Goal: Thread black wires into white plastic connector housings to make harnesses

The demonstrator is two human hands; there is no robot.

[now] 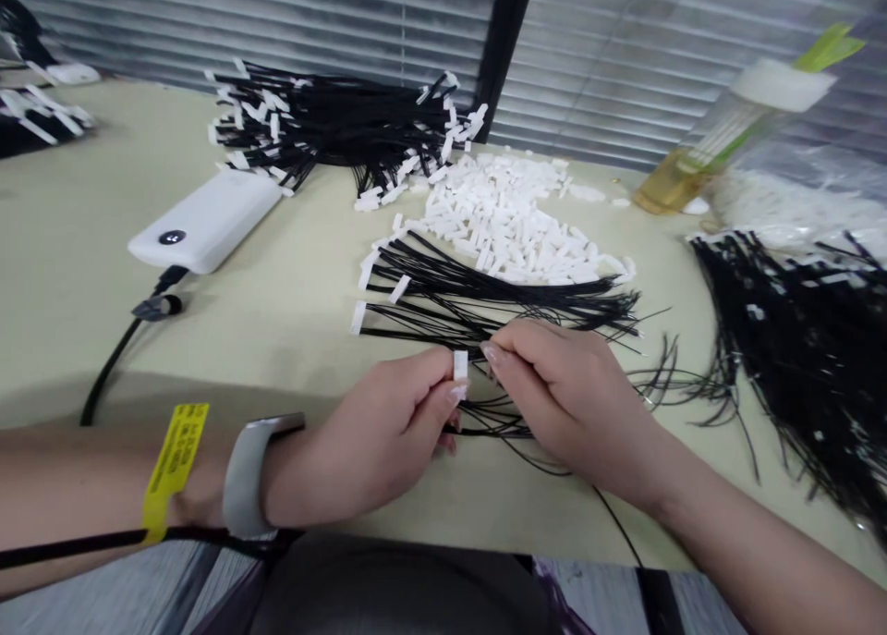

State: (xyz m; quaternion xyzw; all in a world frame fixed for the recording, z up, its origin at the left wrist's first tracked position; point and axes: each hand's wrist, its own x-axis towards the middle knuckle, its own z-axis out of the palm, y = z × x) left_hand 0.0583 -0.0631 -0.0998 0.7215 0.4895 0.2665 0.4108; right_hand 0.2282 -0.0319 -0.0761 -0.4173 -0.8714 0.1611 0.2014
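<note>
My left hand (pixel 388 432) pinches a small white plastic connector (pixel 460 365) between thumb and fingertips. My right hand (pixel 561 390) is closed in a pinch right beside it, gripping thin black wires (pixel 499 422) that run under both hands. Just beyond my hands lies a bundle of black wires with white connectors on their ends (pixel 471 293). Behind that sits a heap of loose white connectors (pixel 513 219).
A white power bank (pixel 208 219) with a black cable (pixel 117 348) lies at the left. A large finished wire bundle (pixel 333 127) is at the back, another black wire pile (pixel 796 348) at the right. A plastic bottle (pixel 735 127) and a bag stand back right.
</note>
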